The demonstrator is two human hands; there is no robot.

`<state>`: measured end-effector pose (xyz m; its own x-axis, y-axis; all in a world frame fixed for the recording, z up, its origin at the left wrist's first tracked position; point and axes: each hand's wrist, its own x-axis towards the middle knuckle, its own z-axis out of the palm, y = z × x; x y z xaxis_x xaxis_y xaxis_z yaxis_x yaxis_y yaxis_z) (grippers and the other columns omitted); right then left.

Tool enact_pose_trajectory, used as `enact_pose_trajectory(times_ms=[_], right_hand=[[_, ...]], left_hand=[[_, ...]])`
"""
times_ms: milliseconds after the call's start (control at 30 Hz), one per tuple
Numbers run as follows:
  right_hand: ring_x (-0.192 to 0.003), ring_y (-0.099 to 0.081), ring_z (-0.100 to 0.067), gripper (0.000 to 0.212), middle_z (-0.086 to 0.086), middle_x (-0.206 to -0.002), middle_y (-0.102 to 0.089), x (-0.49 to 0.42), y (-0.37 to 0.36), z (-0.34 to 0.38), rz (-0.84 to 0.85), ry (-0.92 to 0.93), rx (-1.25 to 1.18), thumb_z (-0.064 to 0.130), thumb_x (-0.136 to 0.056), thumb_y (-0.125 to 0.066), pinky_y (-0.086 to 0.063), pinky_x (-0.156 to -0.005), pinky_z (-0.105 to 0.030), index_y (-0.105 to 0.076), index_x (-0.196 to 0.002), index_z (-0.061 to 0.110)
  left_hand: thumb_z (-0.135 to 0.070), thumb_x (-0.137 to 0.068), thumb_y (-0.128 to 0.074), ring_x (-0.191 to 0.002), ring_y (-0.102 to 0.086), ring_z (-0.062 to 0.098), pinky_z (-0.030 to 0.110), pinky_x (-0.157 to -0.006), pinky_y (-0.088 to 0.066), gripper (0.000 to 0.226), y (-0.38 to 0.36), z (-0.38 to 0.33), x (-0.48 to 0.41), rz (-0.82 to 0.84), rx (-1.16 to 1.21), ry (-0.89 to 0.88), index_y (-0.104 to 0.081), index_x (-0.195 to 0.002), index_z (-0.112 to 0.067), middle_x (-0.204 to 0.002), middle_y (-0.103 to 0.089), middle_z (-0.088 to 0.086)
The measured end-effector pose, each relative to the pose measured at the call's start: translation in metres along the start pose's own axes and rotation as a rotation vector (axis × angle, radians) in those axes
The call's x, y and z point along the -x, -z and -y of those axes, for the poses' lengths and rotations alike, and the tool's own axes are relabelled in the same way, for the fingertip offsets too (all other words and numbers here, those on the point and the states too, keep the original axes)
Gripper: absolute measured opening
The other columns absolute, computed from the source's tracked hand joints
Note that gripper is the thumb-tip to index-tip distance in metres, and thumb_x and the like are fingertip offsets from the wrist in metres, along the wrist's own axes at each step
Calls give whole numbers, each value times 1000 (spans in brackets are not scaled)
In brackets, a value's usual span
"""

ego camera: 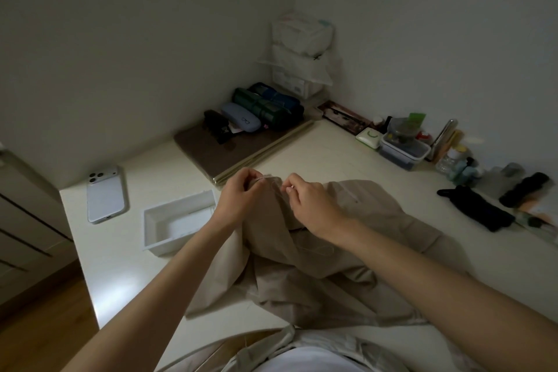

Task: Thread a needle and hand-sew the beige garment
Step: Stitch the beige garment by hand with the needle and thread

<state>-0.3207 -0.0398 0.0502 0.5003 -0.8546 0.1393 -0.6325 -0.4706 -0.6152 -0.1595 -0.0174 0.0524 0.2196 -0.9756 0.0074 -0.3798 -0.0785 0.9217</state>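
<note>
— Two containers are showing on the desk [332, 157], aren't they?

— Yes. A white tray [151, 229] is sitting just left of the beige garment [302, 275], open side up. I cannot tell what is lying in it, since only its pale bottom is showing. A clear lidded box [404, 151] is standing well beyond the garment's right side, near the wall. Small dark things are filling it, too blurred to name.

— And how is the garment looking?

— It is lying crumpled across the middle of the desk and spilling toward the person's lap, with deep folds running through it. At its far edge one part is being lifted into a peak. A thin pale thread [320, 249] is looping on the cloth just below the right wrist.

— What are the hands doing?

— The left hand [241, 195] is gripping the left side of the peak, its fingers [253, 176] curling round the cloth. The right hand [312, 205] is pinching the right side, thumb and forefinger pressing together on the fabric. Whether a needle is sitting between them is too small to tell.

— Is anything else lying near the garment?

— A white phone [105, 196] is lying face down farther left of it, past the tray. A pale blue glasses case [241, 121] is resting beyond its far edge.
</note>
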Motion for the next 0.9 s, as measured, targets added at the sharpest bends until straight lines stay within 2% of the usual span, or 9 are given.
enact_pose_trajectory(times_ms=[300,433,500,600,667,767,900], right_hand=[[-55,-44,-2,18,6,-67,-49,-3,-5,2,30,-56,28,18,-102,-38,-29,-48,-15,-54,-102,10],[-57,-45,-5,17,1,-74,-54,-5,-8,6,21,-65,-3,19,-102,-38,-31,-50,-18,-53,-101,10],[-59,-48,-11,16,-2,-75,-55,-5,-10,8,20,-70,-21,18,-102,-37,-34,-54,-23,-51,-98,10],[-60,-48,-15,13,-1,-72,-51,-4,-11,11,20,-83,-35,16,-101,-37,-33,-54,-25,-45,-92,13],[-60,-50,-15,12,-2,-74,-54,-4,-12,12,25,-94,-57,17,-102,-36,-38,-52,-26,-45,-95,12],[-66,-59,-20,18,-5,-81,-61,-3,-14,14,32,-122,-93,20,-103,-33,-52,-61,-39,-48,-108,10],[-67,-61,-22,21,-5,-81,-62,-1,-14,16,29,-141,-139,24,-103,-30,-53,-64,-48,-45,-108,11]], left_hand=[[-16,-95,-55,-84,-59,18,25,-74,-52,7,0,-1,4,2,-48,-47,-59,-97,-10,-92,-62,6],[-10,-94,-55,-74,-56,7,10,-63,-46,5,-2,-1,8,-29,-126,-134,-59,-91,-11,-82,-60,-4],[-8,-93,-56,-72,-55,3,8,-63,-44,6,-4,-1,10,-51,-154,-172,-60,-89,-11,-80,-59,-8],[-8,-92,-58,-76,-58,1,8,-65,-45,8,-4,-2,13,-45,-153,-211,-61,-87,-15,-82,-61,-11],[-8,-91,-59,-79,-58,-2,7,-69,-44,10,-5,-1,16,-13,-182,-264,-62,-88,-16,-86,-63,-11],[-5,-91,-60,-86,-60,1,9,-75,-46,8,-7,1,19,1,-229,-323,-64,-94,-10,-95,-66,-3],[-6,-91,-60,-89,-61,6,15,-78,-49,9,-6,3,19,-44,-219,-337,-64,-97,-10,-97,-67,-1]])
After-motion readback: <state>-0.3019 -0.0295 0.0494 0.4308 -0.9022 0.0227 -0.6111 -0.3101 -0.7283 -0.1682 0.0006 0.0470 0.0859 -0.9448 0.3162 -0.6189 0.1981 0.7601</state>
